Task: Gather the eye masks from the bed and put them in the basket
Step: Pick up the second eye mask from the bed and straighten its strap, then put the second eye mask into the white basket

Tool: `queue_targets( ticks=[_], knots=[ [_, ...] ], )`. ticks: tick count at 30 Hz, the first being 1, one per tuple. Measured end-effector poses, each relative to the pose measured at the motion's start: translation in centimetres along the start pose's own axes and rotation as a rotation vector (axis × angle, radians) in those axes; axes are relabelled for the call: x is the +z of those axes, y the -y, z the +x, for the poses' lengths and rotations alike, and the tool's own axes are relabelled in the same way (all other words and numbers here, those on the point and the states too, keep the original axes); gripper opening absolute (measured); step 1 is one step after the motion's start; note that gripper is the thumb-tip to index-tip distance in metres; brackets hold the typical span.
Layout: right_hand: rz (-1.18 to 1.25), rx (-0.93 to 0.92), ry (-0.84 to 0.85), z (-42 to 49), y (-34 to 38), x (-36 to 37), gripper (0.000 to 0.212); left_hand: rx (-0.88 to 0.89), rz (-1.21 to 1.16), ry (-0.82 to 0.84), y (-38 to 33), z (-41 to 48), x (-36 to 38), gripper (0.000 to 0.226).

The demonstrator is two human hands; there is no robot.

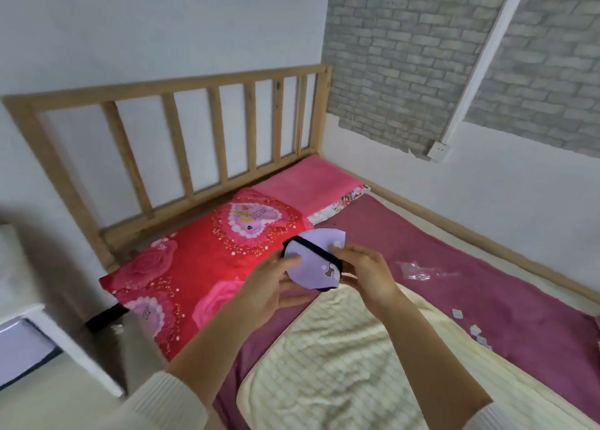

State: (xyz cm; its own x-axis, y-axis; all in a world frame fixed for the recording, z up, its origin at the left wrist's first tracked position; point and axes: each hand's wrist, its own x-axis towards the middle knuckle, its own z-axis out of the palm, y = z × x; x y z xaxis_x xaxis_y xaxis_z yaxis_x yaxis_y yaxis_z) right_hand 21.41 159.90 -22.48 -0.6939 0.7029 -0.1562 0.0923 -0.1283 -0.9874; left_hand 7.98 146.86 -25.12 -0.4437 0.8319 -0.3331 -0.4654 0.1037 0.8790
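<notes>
A lilac eye mask (313,260) with a black strap across it is held up above the bed, near the red pillow's edge. My left hand (272,286) grips its left side from below. My right hand (360,270) pinches its right end. A clear plastic wrapper (418,272) lies on the maroon sheet (438,244) to the right. No basket is in view.
A red floral pillow (201,260) and a pink pillow (311,183) lie against the wooden headboard (181,144). A cream blanket (350,358) covers the near bed. Small paper scraps (474,329) lie at the right. White furniture (42,332) stands at the left.
</notes>
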Motion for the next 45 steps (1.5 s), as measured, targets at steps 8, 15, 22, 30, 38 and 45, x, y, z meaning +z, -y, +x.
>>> queue_targets(
  ticks=[8,15,22,30,38,45],
  knots=[
    [-0.272,0.275,0.491,1.6,-6.5,15.9,0.028,-0.083,-0.007,-0.464,1.9,-8.1,-15.3,0.042],
    [-0.259,0.181,0.733,4.2,-5.8,33.4,0.021,0.038,-0.113,-0.559,-2.0,-14.4,-31.5,0.029],
    [-0.165,0.267,0.765,6.0,-6.7,53.3,0.015,0.052,-0.198,-0.671,-6.4,-19.3,-48.3,0.031],
    [-0.219,0.278,0.682,11.3,-7.7,68.9,0.014,0.033,-0.037,-0.892,-10.9,-18.8,-61.6,0.031],
    [-0.502,0.340,0.605,17.7,-13.9,76.2,0.011,-0.142,-0.149,-0.956,-7.6,-12.9,-68.9,0.022],
    [-0.785,0.354,0.663,21.5,-18.0,80.0,0.023,-0.302,-0.157,-1.043,-6.8,-9.0,-73.8,0.025]
  ],
)
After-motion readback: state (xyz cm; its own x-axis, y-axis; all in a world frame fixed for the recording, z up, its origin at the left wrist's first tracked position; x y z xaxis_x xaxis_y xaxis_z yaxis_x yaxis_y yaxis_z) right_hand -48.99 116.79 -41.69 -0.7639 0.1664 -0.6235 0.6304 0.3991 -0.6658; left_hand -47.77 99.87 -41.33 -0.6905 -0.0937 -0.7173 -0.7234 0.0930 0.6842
